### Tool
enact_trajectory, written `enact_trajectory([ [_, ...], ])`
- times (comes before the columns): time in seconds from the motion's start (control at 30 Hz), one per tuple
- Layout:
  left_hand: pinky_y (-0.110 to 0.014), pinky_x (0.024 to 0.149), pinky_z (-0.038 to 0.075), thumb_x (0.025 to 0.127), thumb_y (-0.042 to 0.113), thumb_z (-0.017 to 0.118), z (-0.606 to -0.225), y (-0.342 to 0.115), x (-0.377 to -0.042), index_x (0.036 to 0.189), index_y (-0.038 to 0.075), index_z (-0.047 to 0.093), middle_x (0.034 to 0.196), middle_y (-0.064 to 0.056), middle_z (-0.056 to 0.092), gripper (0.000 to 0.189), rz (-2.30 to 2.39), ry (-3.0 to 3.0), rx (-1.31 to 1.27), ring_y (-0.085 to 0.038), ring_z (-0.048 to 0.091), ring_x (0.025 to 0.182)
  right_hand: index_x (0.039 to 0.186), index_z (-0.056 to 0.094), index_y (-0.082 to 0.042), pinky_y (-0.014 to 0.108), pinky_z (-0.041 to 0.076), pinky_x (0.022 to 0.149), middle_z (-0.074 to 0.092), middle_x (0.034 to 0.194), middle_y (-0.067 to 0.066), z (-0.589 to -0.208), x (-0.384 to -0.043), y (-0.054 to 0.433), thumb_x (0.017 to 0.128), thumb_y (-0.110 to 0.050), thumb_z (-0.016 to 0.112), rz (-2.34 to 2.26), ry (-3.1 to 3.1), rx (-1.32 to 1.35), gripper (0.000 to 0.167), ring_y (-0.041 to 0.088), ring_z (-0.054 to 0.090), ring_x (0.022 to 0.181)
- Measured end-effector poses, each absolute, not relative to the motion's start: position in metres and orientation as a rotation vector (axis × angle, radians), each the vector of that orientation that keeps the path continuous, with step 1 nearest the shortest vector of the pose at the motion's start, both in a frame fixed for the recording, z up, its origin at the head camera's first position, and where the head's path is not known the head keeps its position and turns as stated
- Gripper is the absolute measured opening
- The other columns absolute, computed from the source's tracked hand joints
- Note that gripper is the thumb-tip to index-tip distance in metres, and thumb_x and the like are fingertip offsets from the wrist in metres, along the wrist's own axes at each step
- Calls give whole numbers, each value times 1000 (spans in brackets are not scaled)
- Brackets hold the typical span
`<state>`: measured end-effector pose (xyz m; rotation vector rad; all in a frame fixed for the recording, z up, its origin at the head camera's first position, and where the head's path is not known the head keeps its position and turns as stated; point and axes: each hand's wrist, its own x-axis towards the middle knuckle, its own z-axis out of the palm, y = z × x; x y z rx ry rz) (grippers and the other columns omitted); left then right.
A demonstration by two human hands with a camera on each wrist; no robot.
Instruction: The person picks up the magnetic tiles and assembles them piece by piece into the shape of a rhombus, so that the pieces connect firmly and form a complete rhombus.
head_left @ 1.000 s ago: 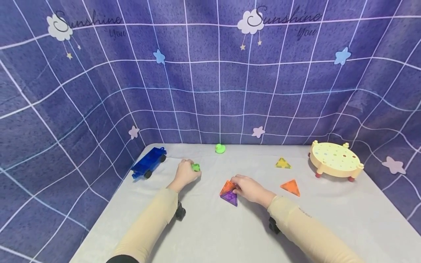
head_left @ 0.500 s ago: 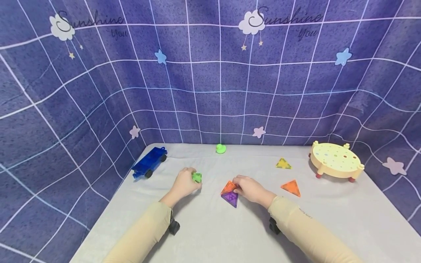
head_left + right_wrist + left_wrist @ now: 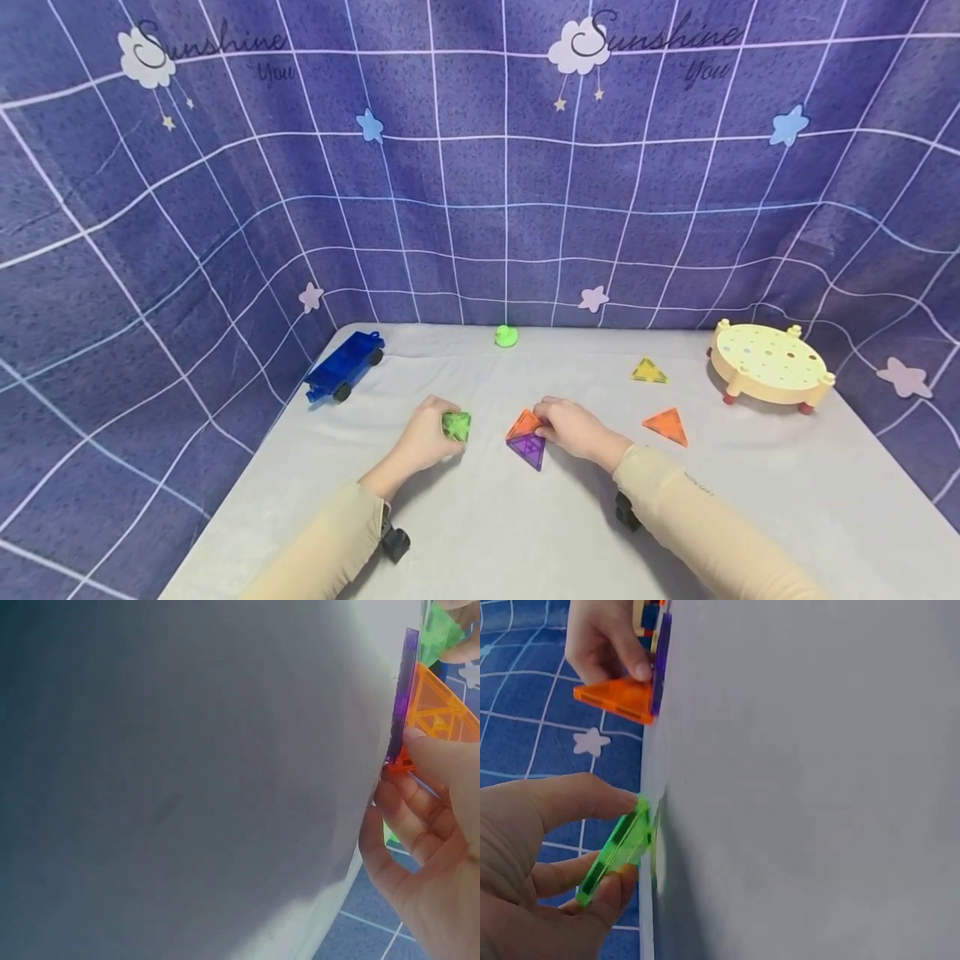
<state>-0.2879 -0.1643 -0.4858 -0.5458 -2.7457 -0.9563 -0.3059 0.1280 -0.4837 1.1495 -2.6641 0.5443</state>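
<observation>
In the head view my left hand [image 3: 422, 437] pinches a translucent green magnetic tile [image 3: 456, 427] between thumb and fingers. The left wrist view has this green tile [image 3: 616, 851] tilted, close to the tabletop. To its right, my right hand [image 3: 576, 427] grips an orange triangular magnetic tile [image 3: 523, 423]. That orange tile [image 3: 444, 712] stands up from the table, its lower edge against a purple triangular tile [image 3: 403, 697] that lies flat. The right thumb rests by the edge where these two meet. A small gap separates the green tile from the orange and purple pair.
A second orange triangle tile [image 3: 667, 426] and a yellow one [image 3: 648, 371] lie to the right. A cream pegboard table toy [image 3: 771, 364] stands at the far right. At the back are a green toy duck [image 3: 506, 336] and a blue toy wagon [image 3: 345, 365].
My left hand has drawn the green tile nearer to me and slightly right, toward the orange and purple tiles. The right hand stays nearly in place, holding the orange tile.
</observation>
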Motion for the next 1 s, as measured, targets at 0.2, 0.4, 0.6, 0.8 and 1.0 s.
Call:
enact_trajectory([
  [0.2, -37, 81, 55, 67, 2, 88, -486, -159, -280, 108, 0, 73, 109, -15, 65, 43, -1091, -2746, -506, -24, 64, 90, 82, 58, -11, 32, 49, 68, 50, 78, -6, -484, -307, 128, 89, -7, 77, 540, -2671, 1145, 21, 10, 47, 72],
  [0.4, -33, 81, 59, 79, 0, 83, -486, -157, -278, 105, 3, 75, 105, -12, 72, 27, -1338, -2701, -467, -28, 72, 94, 84, 58, -11, 31, 48, 68, 51, 79, -7, -484, -307, 128, 89, -8, 77, 548, -2687, 1134, 20, 9, 47, 72],
  [0.6, -32, 80, 59, 81, 4, 84, -483, -154, -274, 101, 6, 76, 101, -7, 75, 22, -1412, -2673, -509, -27, 73, 93, 84, 59, -10, 32, 48, 69, 51, 79, -7, -484, -307, 128, 90, -7, 77, 552, -2685, 1136, 19, 10, 47, 72],
  [0.8, -33, 79, 59, 81, 4, 84, -482, -144, -265, 100, 5, 75, 97, -8, 75, 21, -1472, -2647, -603, -27, 74, 91, 83, 57, -9, 32, 47, 68, 49, 77, -6, -485, -308, 129, 89, -6, 77, 555, -2653, 1156, 21, 10, 46, 72],
  [1.0, -31, 83, 58, 81, 0, 83, -481, -127, -257, 102, 1, 73, 100, -10, 74, 23, -1519, -2613, -669, -30, 74, 95, 83, 58, -10, 32, 46, 66, 47, 76, -7, -487, -309, 129, 89, -7, 77, 556, -2672, 1137, 20, 10, 45, 71],
])
